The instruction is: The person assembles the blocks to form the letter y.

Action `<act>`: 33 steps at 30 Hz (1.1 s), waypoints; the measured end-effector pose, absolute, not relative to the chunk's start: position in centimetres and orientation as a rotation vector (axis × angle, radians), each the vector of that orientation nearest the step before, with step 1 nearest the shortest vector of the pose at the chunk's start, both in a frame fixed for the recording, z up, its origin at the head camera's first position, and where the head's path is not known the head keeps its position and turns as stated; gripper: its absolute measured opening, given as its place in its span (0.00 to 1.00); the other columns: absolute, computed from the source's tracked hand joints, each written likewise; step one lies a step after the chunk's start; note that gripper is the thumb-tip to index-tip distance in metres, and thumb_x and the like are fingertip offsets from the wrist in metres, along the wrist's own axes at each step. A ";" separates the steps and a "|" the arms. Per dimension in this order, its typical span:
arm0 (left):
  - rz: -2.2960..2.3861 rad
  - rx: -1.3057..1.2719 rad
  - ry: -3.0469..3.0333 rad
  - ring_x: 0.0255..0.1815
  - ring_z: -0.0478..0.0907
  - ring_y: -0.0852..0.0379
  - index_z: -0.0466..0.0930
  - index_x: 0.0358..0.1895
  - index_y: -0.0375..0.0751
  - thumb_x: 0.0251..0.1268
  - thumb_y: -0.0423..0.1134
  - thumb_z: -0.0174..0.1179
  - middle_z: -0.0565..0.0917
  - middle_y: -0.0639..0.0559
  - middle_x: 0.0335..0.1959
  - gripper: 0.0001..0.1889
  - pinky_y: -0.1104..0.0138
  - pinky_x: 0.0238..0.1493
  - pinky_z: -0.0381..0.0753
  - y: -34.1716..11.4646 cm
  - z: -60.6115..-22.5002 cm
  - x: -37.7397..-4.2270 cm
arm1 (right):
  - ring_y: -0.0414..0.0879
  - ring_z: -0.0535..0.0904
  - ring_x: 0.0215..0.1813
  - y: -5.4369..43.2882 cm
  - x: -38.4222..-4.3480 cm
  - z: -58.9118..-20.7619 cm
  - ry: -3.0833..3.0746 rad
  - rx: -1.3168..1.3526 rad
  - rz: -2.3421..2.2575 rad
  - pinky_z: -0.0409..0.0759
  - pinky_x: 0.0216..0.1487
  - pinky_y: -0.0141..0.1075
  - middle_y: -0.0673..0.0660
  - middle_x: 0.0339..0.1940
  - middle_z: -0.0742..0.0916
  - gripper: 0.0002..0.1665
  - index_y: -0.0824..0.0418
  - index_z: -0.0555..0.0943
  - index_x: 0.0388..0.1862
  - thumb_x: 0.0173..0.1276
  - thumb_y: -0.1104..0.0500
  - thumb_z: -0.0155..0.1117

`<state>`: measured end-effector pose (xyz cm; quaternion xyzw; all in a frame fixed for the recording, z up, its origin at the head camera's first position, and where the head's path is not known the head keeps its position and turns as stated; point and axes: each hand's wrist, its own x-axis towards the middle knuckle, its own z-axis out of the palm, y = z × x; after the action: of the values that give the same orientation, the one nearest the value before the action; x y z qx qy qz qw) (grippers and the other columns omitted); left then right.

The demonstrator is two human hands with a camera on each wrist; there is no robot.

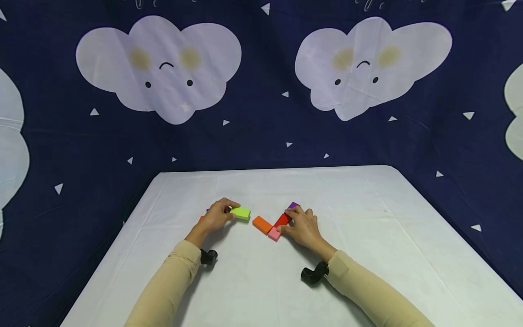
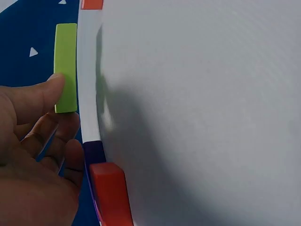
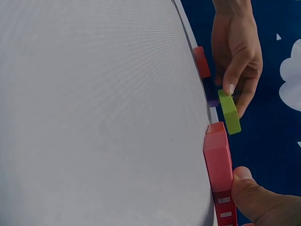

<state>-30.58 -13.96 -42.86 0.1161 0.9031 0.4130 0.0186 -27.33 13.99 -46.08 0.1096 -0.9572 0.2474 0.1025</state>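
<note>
In the head view my left hand (image 1: 217,215) pinches a lime green block (image 1: 241,213) between thumb and fingers. The left wrist view shows this block (image 2: 66,68) raised off the table, its shadow falling apart from it. My right hand (image 1: 304,227) has its thumb by the pink block (image 1: 274,234) and its index finger near the far end of the red block (image 1: 282,220), gripping the red one. Beyond that lies a purple block (image 1: 293,205). An orange block (image 1: 262,225) slants away from the pink one, forming a V with the red.
Partly behind my left hand, a red-orange block (image 2: 112,193) and a dark purple block (image 2: 94,152) lie on the white table (image 1: 253,281). A dark blue cloth (image 1: 261,136) with clouds hangs behind the table. Black wrist mounts (image 1: 314,274) sit at both cuffs.
</note>
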 end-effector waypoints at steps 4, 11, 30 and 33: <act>1.280 0.374 2.798 0.44 0.74 0.50 0.80 0.51 0.35 0.55 0.24 0.60 0.79 0.41 0.48 0.18 0.70 0.36 0.71 -13.4 -43.1 -30.8 | 0.53 0.68 0.43 14.0 -27.4 -46.2 -2.827 0.333 0.726 0.59 0.39 0.40 0.55 0.54 0.81 0.37 0.59 0.79 0.57 0.51 0.42 0.72; 1.272 0.402 2.823 0.41 0.73 0.50 0.81 0.50 0.32 0.53 0.22 0.60 0.80 0.40 0.44 0.18 0.68 0.40 0.71 -12.9 -43.6 -31.0 | 0.53 0.67 0.43 14.0 -27.4 -46.1 -2.828 0.333 0.734 0.59 0.39 0.40 0.55 0.54 0.81 0.38 0.59 0.79 0.58 0.51 0.42 0.72; 1.315 0.395 2.833 0.47 0.77 0.45 0.78 0.54 0.32 0.56 0.26 0.61 0.79 0.37 0.50 0.20 0.57 0.50 0.75 -12.4 -43.7 -30.6 | 0.53 0.67 0.44 14.0 -27.4 -46.2 -2.837 0.324 0.735 0.59 0.40 0.39 0.54 0.55 0.80 0.38 0.58 0.78 0.58 0.51 0.41 0.72; 1.352 0.397 2.844 0.48 0.78 0.43 0.77 0.55 0.31 0.57 0.28 0.61 0.78 0.36 0.49 0.20 0.56 0.50 0.77 -12.2 -43.6 -30.4 | 0.53 0.68 0.44 14.0 -27.5 -46.3 -2.824 0.323 0.740 0.59 0.40 0.40 0.54 0.55 0.80 0.37 0.58 0.79 0.58 0.50 0.42 0.72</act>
<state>-30.37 -12.20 -43.58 0.1250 0.8960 0.4258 -0.0163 -27.49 14.01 -46.30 0.1094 -0.9564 0.2507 0.1021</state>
